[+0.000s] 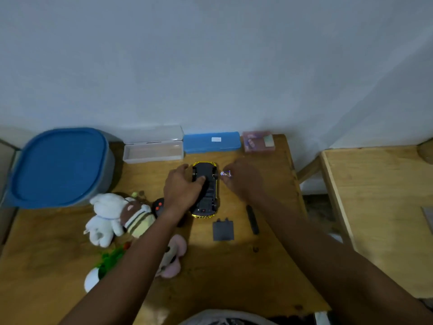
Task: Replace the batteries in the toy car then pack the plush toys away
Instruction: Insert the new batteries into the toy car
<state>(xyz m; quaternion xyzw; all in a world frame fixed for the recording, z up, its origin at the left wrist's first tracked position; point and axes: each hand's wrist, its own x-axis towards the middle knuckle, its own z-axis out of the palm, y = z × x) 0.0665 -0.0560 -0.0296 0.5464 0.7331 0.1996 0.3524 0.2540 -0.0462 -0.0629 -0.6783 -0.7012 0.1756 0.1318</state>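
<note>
Toy car [210, 190] mid wooden table [257, 266], belly up, long axis running from person toward wall [210, 66]. Glossy yellow shell, matte black chassis. Left hand [181, 187] grips its side; right hand [241, 179] pinches small shiny item [226, 174] just beside it.

Dim, soft wide-angle view of a table [234, 277] under cool light.
Pale bright patch at centre; a glint by the right hand [243, 181] toward 12 o'clock; edges bow at 3 and 9 o'clock; fine detail smears.
</note>
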